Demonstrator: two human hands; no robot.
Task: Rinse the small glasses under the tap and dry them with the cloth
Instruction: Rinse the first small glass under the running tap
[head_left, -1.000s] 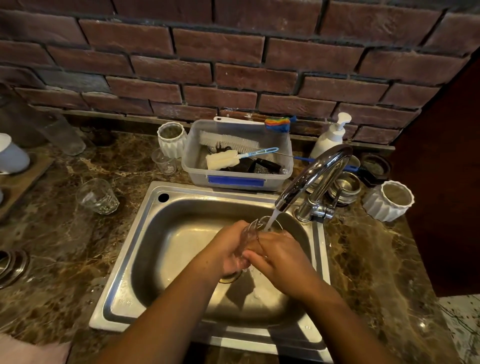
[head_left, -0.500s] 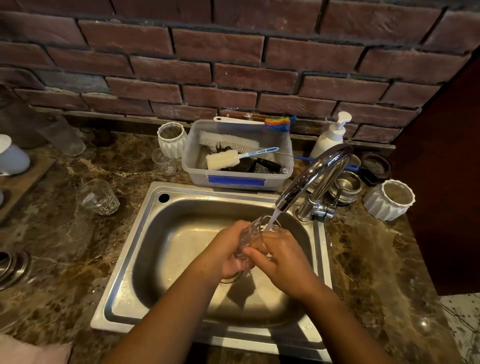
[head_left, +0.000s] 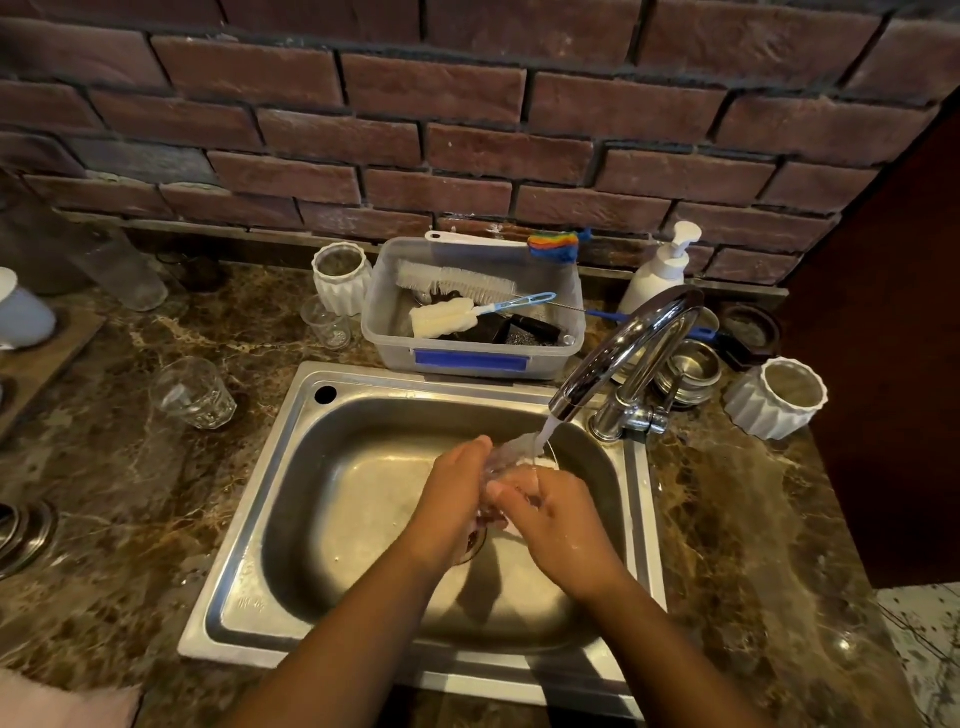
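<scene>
Brick wall (head_left: 467, 104) behind, brown marble desk (head_left: 130, 493) in front, steel sink (head_left: 249, 597) let into it. The tap (head_left: 623, 343) is running. The stream is landing on the small glass (head_left: 511, 452), which is being held over the basin just under the spout, so runoff is going straight down the drain.

The left hand (head_left: 457, 493) is wrapping its fingers round the glass's side and carrying it. The right hand (head_left: 556, 519) is curling over it from the other side, thumb lying across. It's probably rubbing it under the flow, but the glass is mostly hidden between the hands.

Two more glasses are waiting on the desk left of the sink: one (head_left: 195, 392) near the rim, one (head_left: 326, 322) just beside a white ribbed jar (head_left: 340, 278).

The pink cloth (head_left: 62, 701) is sitting at the near-left corner, well apart from the splash, presumably parked there to be dry for the wipe. Judgement: the rinse is in hand and drying is not yet begun.
</scene>
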